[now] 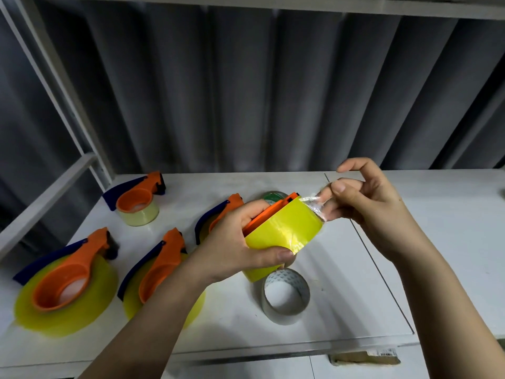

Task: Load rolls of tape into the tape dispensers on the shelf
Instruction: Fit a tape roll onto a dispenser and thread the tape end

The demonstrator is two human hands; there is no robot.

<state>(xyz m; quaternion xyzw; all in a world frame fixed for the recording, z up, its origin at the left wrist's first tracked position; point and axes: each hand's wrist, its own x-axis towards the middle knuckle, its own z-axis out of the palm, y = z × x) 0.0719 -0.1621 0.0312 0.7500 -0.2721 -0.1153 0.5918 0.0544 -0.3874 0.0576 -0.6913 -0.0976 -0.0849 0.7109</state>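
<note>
My left hand [235,242] grips a yellow roll of tape [284,231] fitted in an orange dispenser [269,214], held above the white shelf [369,269]. My right hand [363,198] pinches the clear loose end of the tape [314,205] at the roll's upper right corner. Several orange and blue dispensers stand on the shelf: one on a pale roll at the back left [138,199], one on a wide yellow roll at the front left [68,272], one beside it [161,263], and one partly hidden behind my left hand [218,214].
A clear roll of tape [285,295] lies on the shelf just below my left hand. A green-labelled roll [273,197] peeks out behind the held dispenser. Grey curtain hangs behind the shelf; white frame bars [54,86] run along the left.
</note>
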